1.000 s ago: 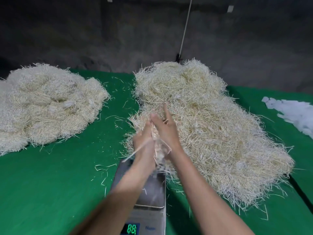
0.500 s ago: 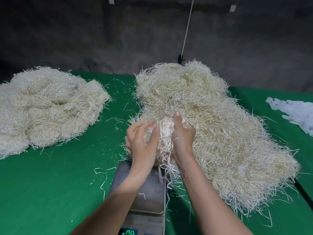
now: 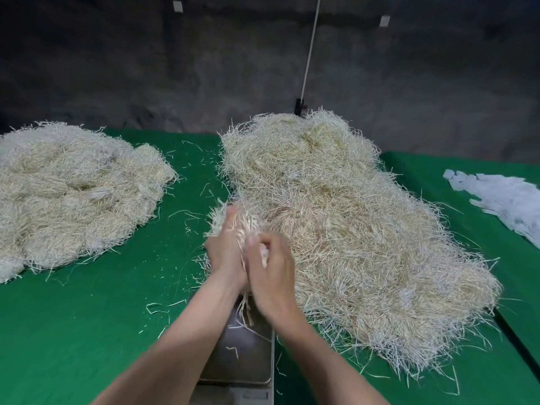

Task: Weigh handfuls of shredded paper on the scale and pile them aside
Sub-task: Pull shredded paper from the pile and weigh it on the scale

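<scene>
A handful of shredded paper (image 3: 233, 225) is squeezed between both my hands, just above the far end of the scale. My left hand (image 3: 225, 252) grips it from the left, and my right hand (image 3: 273, 270) curls round it from the right. Strands hang down from the bundle onto the scale (image 3: 242, 355), whose grey metal platform carries only a few loose shreds. The big source heap of shredded paper (image 3: 344, 229) lies right of my hands. A second pile of shredded paper (image 3: 67, 194) lies at the left.
Everything rests on a green cloth table (image 3: 87, 331) scattered with stray shreds. White paper slips (image 3: 502, 200) lie at the right edge. A dark seam runs along the table at the lower right. A dark wall with a thin white cord stands behind.
Both hands have closed tighter round the handful and shifted it slightly left, with shreds fanning out above my left hand. The view has tilted up, so the scale display is out of frame.
</scene>
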